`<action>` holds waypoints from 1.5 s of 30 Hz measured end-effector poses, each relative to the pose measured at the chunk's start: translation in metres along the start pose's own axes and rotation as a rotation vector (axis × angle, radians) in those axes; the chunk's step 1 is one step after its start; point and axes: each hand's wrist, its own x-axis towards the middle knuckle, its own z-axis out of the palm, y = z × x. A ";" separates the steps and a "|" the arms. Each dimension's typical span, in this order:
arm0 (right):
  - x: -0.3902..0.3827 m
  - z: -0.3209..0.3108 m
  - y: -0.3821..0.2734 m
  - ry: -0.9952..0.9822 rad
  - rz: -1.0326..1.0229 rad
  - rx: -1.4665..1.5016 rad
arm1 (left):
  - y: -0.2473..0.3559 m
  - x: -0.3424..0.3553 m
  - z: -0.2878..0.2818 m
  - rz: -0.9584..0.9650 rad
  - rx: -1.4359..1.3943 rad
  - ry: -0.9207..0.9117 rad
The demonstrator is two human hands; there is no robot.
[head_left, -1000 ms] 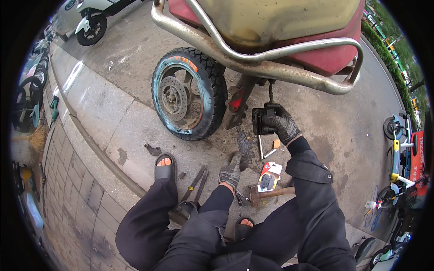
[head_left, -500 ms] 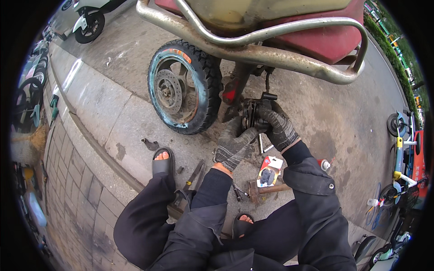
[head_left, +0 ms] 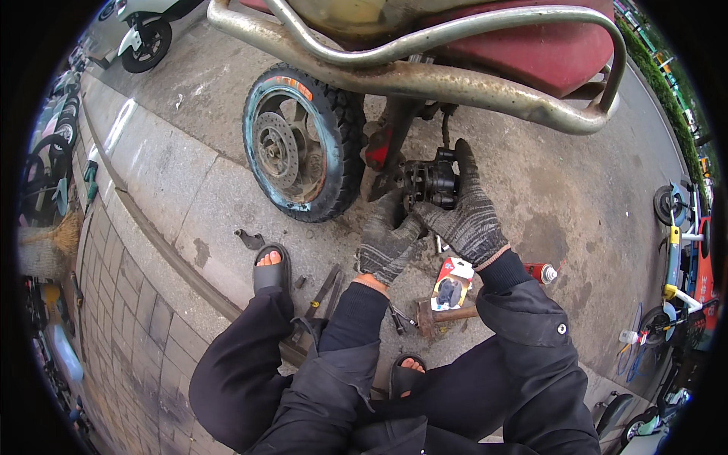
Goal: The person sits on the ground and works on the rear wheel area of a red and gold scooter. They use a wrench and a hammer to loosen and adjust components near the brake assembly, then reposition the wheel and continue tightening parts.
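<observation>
A black brake caliper hangs from a hose below the scooter, beside its fork leg. My left hand, in a grey knit glove, is closed on the caliper's lower left side; its fingertips are partly hidden. Along the caliper's right side, my gloved right hand has its fingers stretched upward, and its thumb reaches across the caliper's lower edge. To the left stands the wheel, with a brake disc and a knobby tyre. A brake-pad pack lies below my right hand.
A hammer, pliers, a metal bracket and a red spray can lie on the ground. The scooter's metal bumper bar spans above my hands. A kerb runs along the left; parked scooters stand at the right.
My right hand's fingers have gone from curled round the caliper to stretched upward, exposing more of it. My left hand stays at its lower side. The view has shifted slightly.
</observation>
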 end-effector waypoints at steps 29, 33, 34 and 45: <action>-0.015 -0.020 -0.016 0.102 -0.389 -0.801 | 0.004 0.004 0.008 -0.185 -0.618 -0.067; -0.016 -0.020 -0.015 0.174 -0.574 -1.075 | 0.006 0.004 0.010 -0.187 -0.520 -0.047; -0.015 -0.020 -0.015 0.146 -0.617 -1.099 | 0.006 0.003 0.009 -0.187 -0.492 -0.039; -0.013 -0.013 -0.032 0.034 -0.386 -0.743 | -0.004 0.004 0.008 -0.017 -0.278 -0.067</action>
